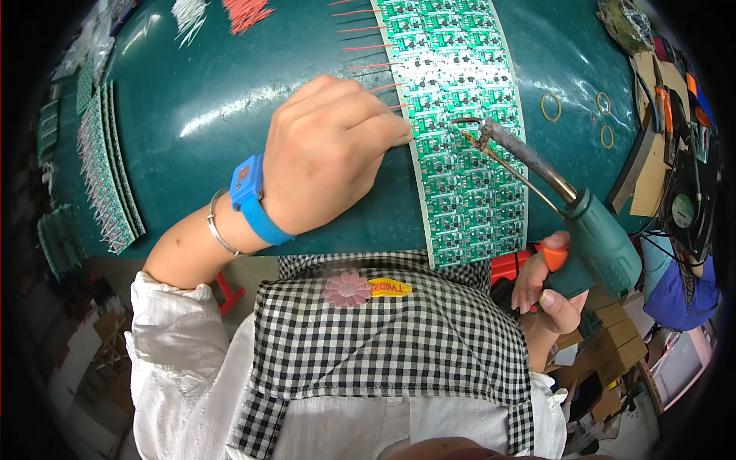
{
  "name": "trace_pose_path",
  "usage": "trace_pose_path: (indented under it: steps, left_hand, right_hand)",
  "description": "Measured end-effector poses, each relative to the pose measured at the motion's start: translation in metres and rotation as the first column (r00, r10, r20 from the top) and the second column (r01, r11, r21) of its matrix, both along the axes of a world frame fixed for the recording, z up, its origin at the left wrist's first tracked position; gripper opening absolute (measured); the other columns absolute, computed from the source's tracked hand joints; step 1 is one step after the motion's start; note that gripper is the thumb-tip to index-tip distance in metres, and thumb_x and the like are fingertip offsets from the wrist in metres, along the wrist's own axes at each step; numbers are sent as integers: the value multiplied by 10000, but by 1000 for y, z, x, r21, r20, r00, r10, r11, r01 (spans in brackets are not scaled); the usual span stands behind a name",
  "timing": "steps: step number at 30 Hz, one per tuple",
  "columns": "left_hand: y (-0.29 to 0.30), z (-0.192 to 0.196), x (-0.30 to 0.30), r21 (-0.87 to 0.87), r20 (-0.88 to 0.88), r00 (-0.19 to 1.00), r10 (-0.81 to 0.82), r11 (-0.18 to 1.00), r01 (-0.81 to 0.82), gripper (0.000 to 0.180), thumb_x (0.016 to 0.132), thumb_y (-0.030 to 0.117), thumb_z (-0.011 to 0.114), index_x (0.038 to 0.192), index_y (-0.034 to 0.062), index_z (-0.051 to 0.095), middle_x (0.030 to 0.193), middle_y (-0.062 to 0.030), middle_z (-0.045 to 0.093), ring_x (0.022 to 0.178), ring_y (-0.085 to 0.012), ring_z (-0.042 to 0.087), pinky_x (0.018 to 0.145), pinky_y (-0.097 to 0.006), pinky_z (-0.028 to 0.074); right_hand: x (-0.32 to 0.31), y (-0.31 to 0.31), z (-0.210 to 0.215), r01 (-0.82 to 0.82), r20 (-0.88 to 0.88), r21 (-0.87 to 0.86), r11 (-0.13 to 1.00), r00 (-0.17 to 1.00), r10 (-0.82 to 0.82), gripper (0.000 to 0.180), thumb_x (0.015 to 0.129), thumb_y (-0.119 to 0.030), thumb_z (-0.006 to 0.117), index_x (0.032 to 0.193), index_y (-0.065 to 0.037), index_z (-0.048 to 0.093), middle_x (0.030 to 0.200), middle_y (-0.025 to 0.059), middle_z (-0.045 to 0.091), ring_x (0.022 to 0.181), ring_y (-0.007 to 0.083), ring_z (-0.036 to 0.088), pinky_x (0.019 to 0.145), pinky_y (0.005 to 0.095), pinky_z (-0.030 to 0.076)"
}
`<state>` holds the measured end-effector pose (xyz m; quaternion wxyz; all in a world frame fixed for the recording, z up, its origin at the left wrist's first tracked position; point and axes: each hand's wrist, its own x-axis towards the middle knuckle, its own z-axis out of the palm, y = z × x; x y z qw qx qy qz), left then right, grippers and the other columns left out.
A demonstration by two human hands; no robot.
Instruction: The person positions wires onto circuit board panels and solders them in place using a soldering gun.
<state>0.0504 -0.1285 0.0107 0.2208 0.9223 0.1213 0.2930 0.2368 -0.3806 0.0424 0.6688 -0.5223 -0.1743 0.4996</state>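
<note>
A panel of green circuit boards [471, 165] lies on the table. Thin red wires [368, 47] stick out from its upper left edge, one below another. My left hand [326, 149] is closed in a pinch at that edge, just below the lowest visible wire; whatever its fingertips hold is hidden. On the right, my right hand [548, 295] grips the handle of a green soldering gun [594, 245] with an orange trigger. Its metal barrel and thin feed tube point up and left, and the tip is over the panel, right of my left fingertips. I cannot tell whether it touches.
The green tabletop [192, 176] carries bundles of red wires [245, 14] and white wires [188, 17] at the far side. Stacked circuit panels [115, 165] stand at left. Rubber bands [550, 108] lie right of the panel, with hand tools [665, 111] and cables along the right edge.
</note>
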Motion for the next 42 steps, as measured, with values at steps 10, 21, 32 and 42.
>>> trace_pose_path:
  steps: [10, 21, 32, 42]
  left_hand:
    - [-16, -10, -1, -45, 41, 999, -2, 999, 4, 215, 577, -7, 709, 776, 72, 687, 658, -36, 510, 597, -224, 537, 570, -347, 425]
    - [-16, -9, -2, -110, 17, 1000, -4, 994, 6, 303, 547, -64, 763, 819, 64, 728, 648, -31, 529, 591, -205, 536, 548, -321, 428]
    - [-15, -7, -2, -117, 11, 1000, -12, 993, 14, 314, 544, -77, 741, 824, 66, 731, 648, -31, 525, 588, -205, 528, 550, -319, 428]
    - [-18, -7, -2, -100, -16, 1000, 6, 995, -7, 278, 569, -62, 744, 813, 69, 724, 651, -29, 549, 609, -210, 549, 586, -326, 444]
  right_hand:
    - [-6, -13, -3, -15, 39, -115, 993, 999, 20, 579, 697, -105, 685, 1161, 135, 435, 604, 118, 515, 439, 175, 505, 409, 277, 449]
    - [-11, -13, -7, -3, 33, -150, 989, 999, 8, 475, 711, -85, 669, 1083, 86, 428, 591, 126, 521, 444, 187, 518, 427, 292, 475]
    - [-8, -6, -2, 14, 25, -95, 995, 1000, -12, 572, 673, -141, 690, 1125, 133, 470, 557, 110, 507, 424, 173, 486, 418, 280, 451]
    - [-9, -6, 1, 54, 38, -86, 995, 998, -51, 604, 659, -143, 691, 1135, 150, 461, 544, 114, 503, 397, 169, 466, 388, 273, 424]
